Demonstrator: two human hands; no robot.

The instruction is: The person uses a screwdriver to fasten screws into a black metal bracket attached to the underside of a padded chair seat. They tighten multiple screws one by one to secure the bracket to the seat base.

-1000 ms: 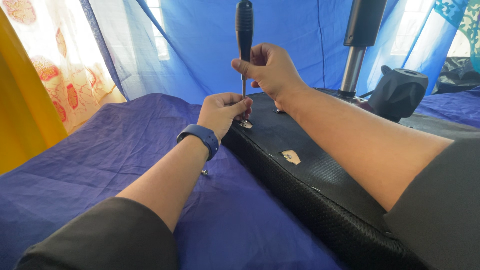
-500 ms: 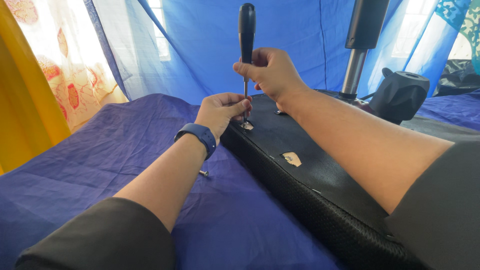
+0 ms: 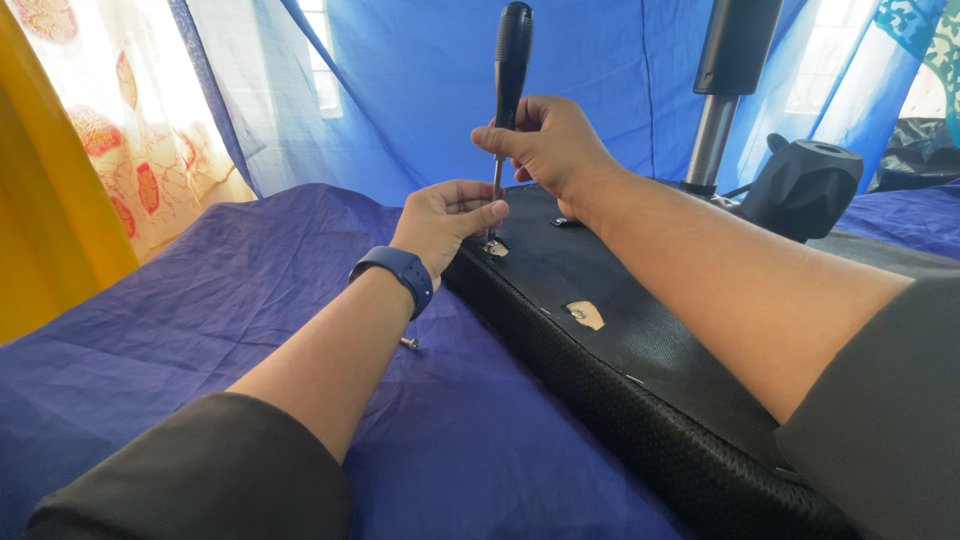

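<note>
My right hand (image 3: 545,145) grips a black-handled screwdriver (image 3: 513,55) held upright, its metal shaft pointing down at a small fitting (image 3: 493,246) on the corner of a black fabric-covered seat base (image 3: 640,350). My left hand (image 3: 445,215), with a blue wrist band (image 3: 395,272), pinches around the shaft's tip just above that fitting. A small torn hole (image 3: 585,315) shows pale material in the black cover nearer to me.
A loose screw (image 3: 408,343) lies on the dark blue sheet (image 3: 200,330) beside my left forearm. A black and silver post (image 3: 720,90) and a black armrest pad (image 3: 805,180) stand behind the seat base. Patterned curtains hang at the left.
The screwdriver and both hands have stayed at the same fitting; my right hand has shifted its fingers slightly around the handle's lower end.
</note>
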